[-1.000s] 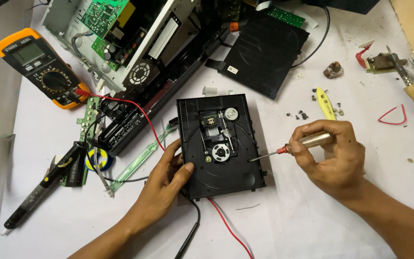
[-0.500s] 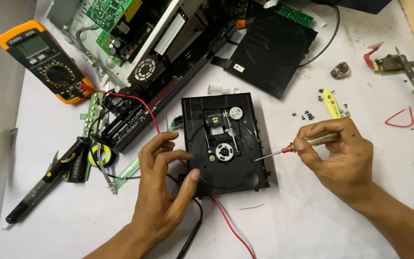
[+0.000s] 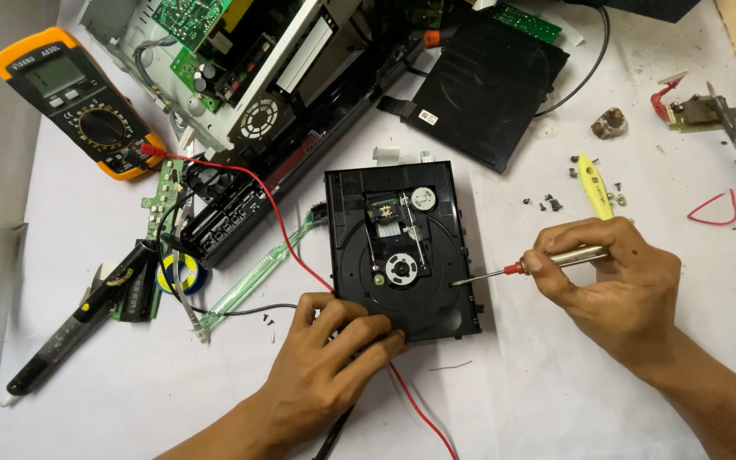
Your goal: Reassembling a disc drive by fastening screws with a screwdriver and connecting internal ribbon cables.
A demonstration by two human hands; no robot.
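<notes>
1. The black disc drive mechanism [image 3: 402, 247] lies flat on the white desk [image 3: 555, 392], near the middle of the view, with its round spindle hub facing up.
2. The left hand [image 3: 325, 375] rests on the drive's near left corner, fingers curled over the edge and pressing down on it.
3. The right hand [image 3: 615, 281] is closed around a screwdriver [image 3: 538, 264] with a metal handle and a red collar, held nearly level.
4. The screwdriver's thin tip touches the drive's right side, just beside the circular tray recess.
5. A red wire [image 3: 283, 230] runs from the orange multimeter [image 3: 78, 102] at the far left, passes along the drive's left edge and goes under the left hand; a black wire lies beside it.
6. Behind the drive sits an opened player chassis [image 3: 257, 77] with green circuit boards, and a black cover plate [image 3: 487, 85] lies to its right.
7. Small screws [image 3: 547, 203] and a yellow tool [image 3: 594, 183] lie just beyond the right hand.
8. A black probe pen [image 3: 70, 328] lies at the left, well apart from both hands.
</notes>
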